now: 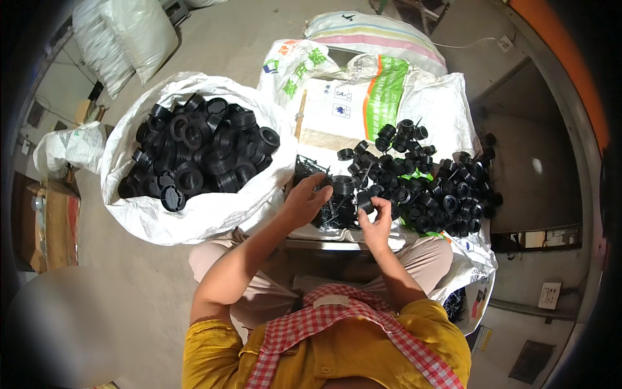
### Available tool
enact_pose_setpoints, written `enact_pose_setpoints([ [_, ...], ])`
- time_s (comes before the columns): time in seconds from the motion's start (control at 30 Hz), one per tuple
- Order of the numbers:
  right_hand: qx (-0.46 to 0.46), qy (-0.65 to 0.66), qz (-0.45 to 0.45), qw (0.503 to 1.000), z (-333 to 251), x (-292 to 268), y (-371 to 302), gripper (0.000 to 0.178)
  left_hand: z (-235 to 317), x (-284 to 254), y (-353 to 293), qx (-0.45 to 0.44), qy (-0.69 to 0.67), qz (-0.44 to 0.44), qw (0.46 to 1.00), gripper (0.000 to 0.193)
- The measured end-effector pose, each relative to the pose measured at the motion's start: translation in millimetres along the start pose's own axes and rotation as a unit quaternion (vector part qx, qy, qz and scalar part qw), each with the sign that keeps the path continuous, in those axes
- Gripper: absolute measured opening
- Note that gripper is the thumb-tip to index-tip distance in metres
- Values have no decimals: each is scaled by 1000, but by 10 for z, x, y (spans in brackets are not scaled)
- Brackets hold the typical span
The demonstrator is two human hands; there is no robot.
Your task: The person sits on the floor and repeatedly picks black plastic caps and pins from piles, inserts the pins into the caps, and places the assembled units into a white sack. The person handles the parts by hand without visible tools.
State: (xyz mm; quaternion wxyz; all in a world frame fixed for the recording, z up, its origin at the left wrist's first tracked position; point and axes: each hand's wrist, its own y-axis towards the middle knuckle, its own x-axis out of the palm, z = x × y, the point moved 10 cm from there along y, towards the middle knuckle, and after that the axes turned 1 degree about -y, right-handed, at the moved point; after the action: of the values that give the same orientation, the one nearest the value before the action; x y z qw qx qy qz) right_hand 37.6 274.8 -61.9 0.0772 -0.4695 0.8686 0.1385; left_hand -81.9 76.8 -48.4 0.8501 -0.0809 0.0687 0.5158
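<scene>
My right hand (379, 225) pinches a round black plastic cap (365, 202) between thumb and fingers, low over the work surface. To its left, my left hand (306, 202) is closed, its fingertips bent in beside thin black plastic sticks (330, 212). Dark material shows between its thumb and fingers, but what it is I cannot make out. A wider black ring-shaped cap (343, 185) lies between the two hands. Beyond and right of my right hand spreads a heap of black caps (447, 201), several with thin stems sticking out.
At the left stands an open white woven sack (149, 223) full of larger black caps (194, 139). Printed white sacks (337, 104) cover the surface ahead, with a striped full sack (382, 35) behind. Another sack (483, 285) with black pieces hangs low on the right.
</scene>
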Motion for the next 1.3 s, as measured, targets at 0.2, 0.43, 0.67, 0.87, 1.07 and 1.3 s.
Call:
enact_pose_setpoints([
  [0.2, -290, -10, -203, 935, -1148, 305, -407, 37, 92, 199, -125, -199, -360, -144, 900, 40],
  [0.43, -145, -153, -279, 937, -1143, 528, -325, 35, 121, 292, -289, -97, -215, -180, 955, 44],
  [0.67, -158, -133, -168, 964, -1030, 503, -241, 15, 146, 333, -415, -112, -294, -176, 933, 30],
  [0.87, 80, -38, -336, 938, -412, 635, -333, 7, 850, 304, -523, 341, 148, -176, 912, 30],
  [1.07, 233, 479, -672, 514, -1223, 704, -957, 17, 1197, 252, -662, 219, -319, -320, 865, 23],
  [1.3, 131, 538, -255, 793, -840, 830, -35, 26, 609, 203, -439, 152, -139, -158, 966, 34],
])
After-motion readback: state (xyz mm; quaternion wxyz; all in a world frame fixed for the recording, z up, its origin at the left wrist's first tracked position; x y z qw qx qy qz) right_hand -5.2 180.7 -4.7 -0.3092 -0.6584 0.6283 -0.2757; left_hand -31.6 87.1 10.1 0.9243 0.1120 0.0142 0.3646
